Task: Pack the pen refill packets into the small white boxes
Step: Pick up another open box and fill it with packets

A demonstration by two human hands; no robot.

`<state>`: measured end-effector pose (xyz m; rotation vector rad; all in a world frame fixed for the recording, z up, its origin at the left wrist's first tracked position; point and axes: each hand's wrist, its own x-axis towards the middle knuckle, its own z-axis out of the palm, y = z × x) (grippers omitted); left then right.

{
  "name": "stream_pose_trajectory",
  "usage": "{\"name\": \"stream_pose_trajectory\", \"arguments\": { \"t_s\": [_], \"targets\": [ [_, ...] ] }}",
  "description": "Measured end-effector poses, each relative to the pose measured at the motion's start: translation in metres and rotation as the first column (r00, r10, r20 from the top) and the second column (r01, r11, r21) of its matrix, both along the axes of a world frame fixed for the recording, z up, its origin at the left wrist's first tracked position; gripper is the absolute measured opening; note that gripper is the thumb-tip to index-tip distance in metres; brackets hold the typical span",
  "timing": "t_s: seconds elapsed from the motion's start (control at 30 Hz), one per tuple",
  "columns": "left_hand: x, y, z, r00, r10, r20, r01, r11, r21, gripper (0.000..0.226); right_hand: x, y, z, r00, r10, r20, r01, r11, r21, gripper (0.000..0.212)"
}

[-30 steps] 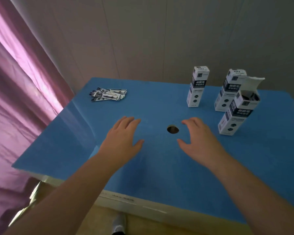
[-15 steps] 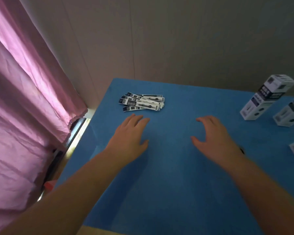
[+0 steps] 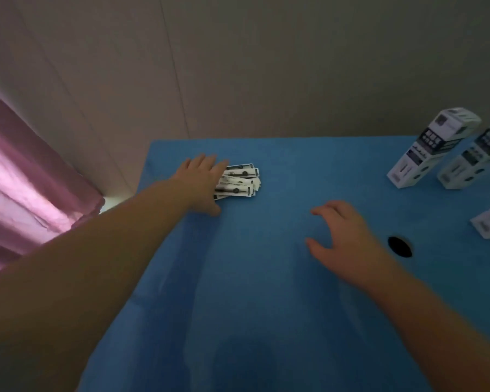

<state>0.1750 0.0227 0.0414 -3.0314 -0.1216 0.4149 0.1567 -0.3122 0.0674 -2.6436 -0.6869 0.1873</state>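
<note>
Left hand (image 3: 201, 179) has reached the packets (image 3: 239, 181); their print is unreadable.

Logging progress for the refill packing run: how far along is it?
Done: nothing visibly packed; the refill packets all lie in one pile on the blue table.
In hand: the left hand rests on the pile's left end, with no grip visible. The right hand is empty.
Left: picking packets up and filling the white boxes at far right.
</note>
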Motion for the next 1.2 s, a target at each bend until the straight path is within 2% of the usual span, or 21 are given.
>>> {"name": "stream_pose_trajectory", "arguments": {
  "t_s": [0.07, 0.17, 0.23, 0.43, 0.67, 0.8, 0.93, 1.03, 1.2],
  "targets": [
    [0.019, 0.002, 0.004, 0.998, -0.022, -0.06, 0.024, 0.999, 0.025, 0.114, 0.0, 0.0, -0.001, 1.0, 0.002, -0.005, -0.002, 1.0, -0.009, 0.055],
    [0.037, -0.002, 0.003, 0.999, -0.027, -0.042, 0.027, 1.0, -0.013, 0.064, -0.002, -0.004, -0.002, 1.0, -0.006, -0.02, 0.006, 1.0, -0.011, 0.056],
    [0.042, -0.008, 0.001, 0.999, -0.04, -0.018, 0.04, 0.999, 0.002, 0.042, -0.002, -0.007, -0.002, 1.0, -0.02, -0.014, 0.02, 1.0, 0.003, 0.056],
    [0.041, -0.013, -0.011, 0.999, -0.007, 0.037, 0.007, 1.0, 0.003, 0.015, 0.0, -0.015, 0.003, 0.999, -0.052, -0.008, 0.052, 0.999, 0.005, 0.056],
    [0.008, -0.018, -0.017, 0.999, 0.013, 0.05, -0.01, 0.999, -0.05, 0.023, -0.001, -0.027, 0.008, 0.998, -0.054, 0.024, 0.054, 0.999, -0.001, 0.055],
    [-0.023, -0.038, -0.021, 0.988, 0.066, 0.136, -0.031, 0.97, -0.24, 0.02, -0.003, -0.042, 0.008, 0.998, -0.056, 0.03, 0.057, 0.996, -0.064, 0.057],
    [-0.05, -0.073, -0.015, 0.981, 0.105, 0.162, -0.029, 0.91, -0.413, 0.012, -0.005, -0.06, 0.013, 0.999, -0.051, 0.016, 0.052, 0.996, -0.068, 0.058],
    [-0.066, -0.105, -0.004, 0.963, 0.195, 0.187, -0.088, 0.88, -0.467, 0.013, -0.006, -0.078, 0.017, 0.999, -0.042, 0.029, 0.043, 0.997, -0.058, 0.056],
    [-0.078, -0.166, 0.01, 0.944, 0.303, 0.128, -0.196, 0.83, -0.522, 0.017, -0.003, -0.123, 0.021, 0.999, -0.04, 0.009, 0.041, 0.999, -0.026, 0.056]
  ]
}}
